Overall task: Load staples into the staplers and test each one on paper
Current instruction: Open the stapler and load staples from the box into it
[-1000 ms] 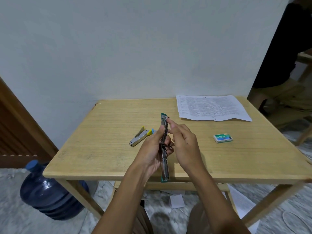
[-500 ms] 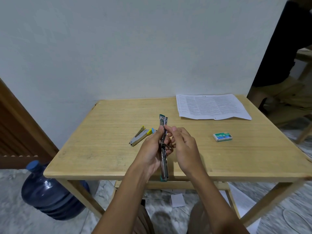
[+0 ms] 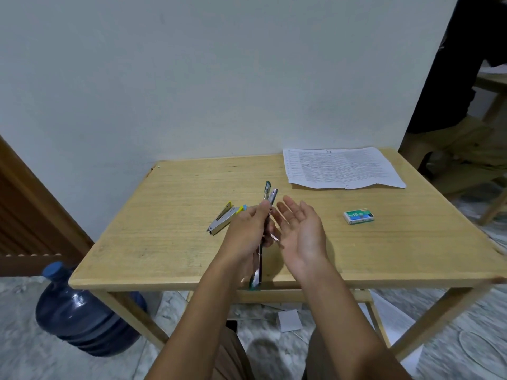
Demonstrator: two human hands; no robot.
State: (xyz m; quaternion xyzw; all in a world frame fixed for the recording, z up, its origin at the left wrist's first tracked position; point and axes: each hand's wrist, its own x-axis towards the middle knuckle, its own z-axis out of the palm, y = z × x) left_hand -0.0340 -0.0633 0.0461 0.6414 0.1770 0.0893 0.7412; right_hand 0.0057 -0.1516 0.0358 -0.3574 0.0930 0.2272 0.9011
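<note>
My left hand [image 3: 247,229] grips a green stapler [image 3: 259,266] that is swung fully open, its long metal length pointing away from me above the table's front half. Its far tip [image 3: 270,193] shows two metal parts slightly spread. My right hand [image 3: 300,229] hovers just to the right of it, palm up, fingers relaxed, holding nothing. A yellow stapler [image 3: 221,218] lies on the table left of my left hand. A green staple box [image 3: 358,216] lies to the right. Printed paper sheets [image 3: 340,168] lie at the back right.
The wooden table [image 3: 164,242] stands against a white wall. A blue water jug [image 3: 79,311] sits on the floor at the left. Loose paper lies on the floor under the table. A seated person [image 3: 466,111] and another table are at the far right.
My right hand has let go of the green stapler and moved right, opening palm up. The stapler's far tip now shows two parts spread apart. My left hand keeps its grip.
</note>
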